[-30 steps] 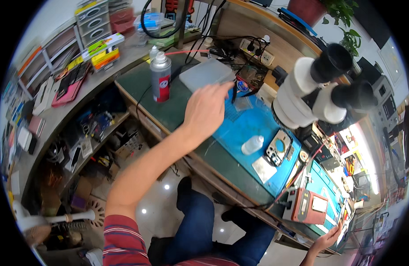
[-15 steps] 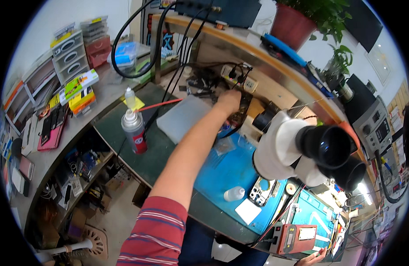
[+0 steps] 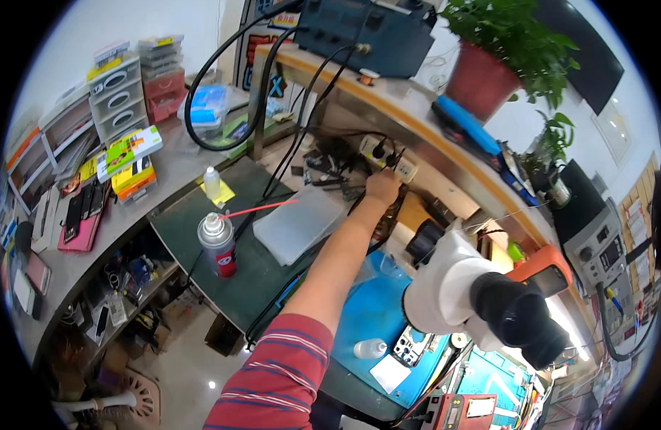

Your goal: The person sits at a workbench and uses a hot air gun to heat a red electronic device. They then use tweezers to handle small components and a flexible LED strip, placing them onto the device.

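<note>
My left hand (image 3: 383,188) is stretched far forward to the white power strip (image 3: 404,169) at the back of the bench, below the wooden shelf. Its fingers curl against the strip, close to the black plugs (image 3: 383,152) and their cables. The knuckles hide whether the fingers grip anything. My left forearm crosses above the blue work mat (image 3: 373,315), and the red striped sleeve (image 3: 273,380) fills the lower middle. My right hand is out of sight.
A white microscope with black eyepieces (image 3: 481,294) stands right of my arm. A red spray can with a long straw (image 3: 218,247) and a frosted plastic lid (image 3: 298,223) sit on the green mat. Drawer boxes (image 3: 119,89) are at the far left, and a potted plant (image 3: 488,64) is on the shelf.
My left hand moved forward from above the green mat to the power strip at the back. My view swung left and up, and the right hand left the picture.
</note>
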### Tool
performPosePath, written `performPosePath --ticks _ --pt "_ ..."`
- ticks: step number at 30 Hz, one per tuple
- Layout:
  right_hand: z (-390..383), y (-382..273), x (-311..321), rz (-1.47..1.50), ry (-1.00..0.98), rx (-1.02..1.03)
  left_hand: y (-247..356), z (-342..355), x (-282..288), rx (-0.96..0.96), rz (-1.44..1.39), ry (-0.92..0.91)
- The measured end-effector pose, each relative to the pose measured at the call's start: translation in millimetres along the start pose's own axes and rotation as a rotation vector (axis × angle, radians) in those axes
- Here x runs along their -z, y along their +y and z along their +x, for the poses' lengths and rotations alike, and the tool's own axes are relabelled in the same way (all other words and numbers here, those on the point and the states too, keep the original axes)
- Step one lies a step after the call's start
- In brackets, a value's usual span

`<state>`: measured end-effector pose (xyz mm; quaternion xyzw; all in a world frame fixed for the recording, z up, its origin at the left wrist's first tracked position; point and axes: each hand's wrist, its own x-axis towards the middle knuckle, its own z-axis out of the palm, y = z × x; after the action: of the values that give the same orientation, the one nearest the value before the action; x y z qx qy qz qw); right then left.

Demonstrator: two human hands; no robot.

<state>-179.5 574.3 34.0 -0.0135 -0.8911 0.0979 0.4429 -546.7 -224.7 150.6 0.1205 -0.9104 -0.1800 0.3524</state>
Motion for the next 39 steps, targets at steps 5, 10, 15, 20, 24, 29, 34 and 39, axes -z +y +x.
performPosePath --ticks 5,10,15,20,24,29,34,39 --pt "23 -64 20 -0.011 -0.037 0.035 -12 16 -6 -0.056 -0.088 0.051" --pt "40 -100 30 0.007 -0.034 0.040 -13 7 -9 -0.199 0.159 0.173" --pt "37 -79 25 0.024 -0.013 0.019 -8 13 -3 -0.266 0.179 0.036" --pt "15 -35 1 0.061 0.002 -0.002 -56 46 31 -0.248 -0.241 0.130" --pt "11 -35 7 0.038 0.011 -0.045 -57 59 56 -0.043 -0.660 -0.014" --pt "13 -30 24 0.040 0.038 -0.067 -57 54 61 0.088 -0.691 -0.064" --pt "15 -30 11 0.070 0.044 -0.049 -76 57 63 0.051 -0.587 -0.036" --pt "14 -24 11 0.041 0.048 -0.018 -55 54 74 0.114 -0.365 -0.032"
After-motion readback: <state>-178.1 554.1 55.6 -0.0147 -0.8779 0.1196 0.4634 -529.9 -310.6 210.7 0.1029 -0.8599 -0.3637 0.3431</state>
